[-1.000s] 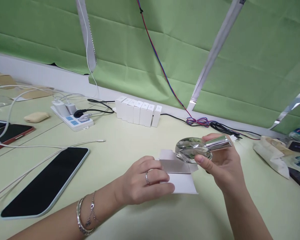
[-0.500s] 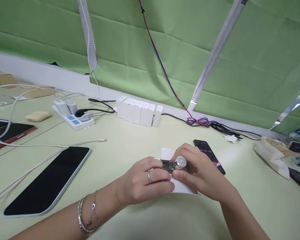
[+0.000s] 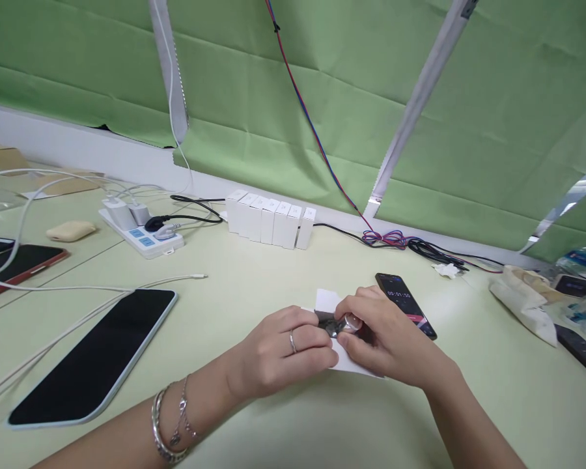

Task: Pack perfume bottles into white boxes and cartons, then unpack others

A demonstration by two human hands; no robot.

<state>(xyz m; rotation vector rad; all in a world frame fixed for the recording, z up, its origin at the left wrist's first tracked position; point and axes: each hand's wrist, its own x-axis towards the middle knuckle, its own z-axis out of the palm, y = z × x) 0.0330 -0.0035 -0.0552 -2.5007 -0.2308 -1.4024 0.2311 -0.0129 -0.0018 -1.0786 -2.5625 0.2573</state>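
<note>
A small white box (image 3: 328, 301) with its flaps open stands on the pale green table (image 3: 234, 286). My left hand (image 3: 286, 355), with a ring on one finger, is curled around the box's left side. My right hand (image 3: 385, 339) grips a clear glass bottle with a silver cap (image 3: 348, 322). The bottle sits down in the box's mouth, so only the cap and a little glass show between my fingers.
A phone (image 3: 406, 305) showing a timer lies just right of my hands. A large dark tablet (image 3: 95, 355) and white cables lie to the left. A power strip (image 3: 141, 236) and a row of white boxes (image 3: 271, 218) stand at the back. A crumpled bag (image 3: 522, 299) lies far right.
My right hand carried the bottle down from the air, turned it and pushed it into the open box. My left hand stayed on the box. The phone behind came into view.
</note>
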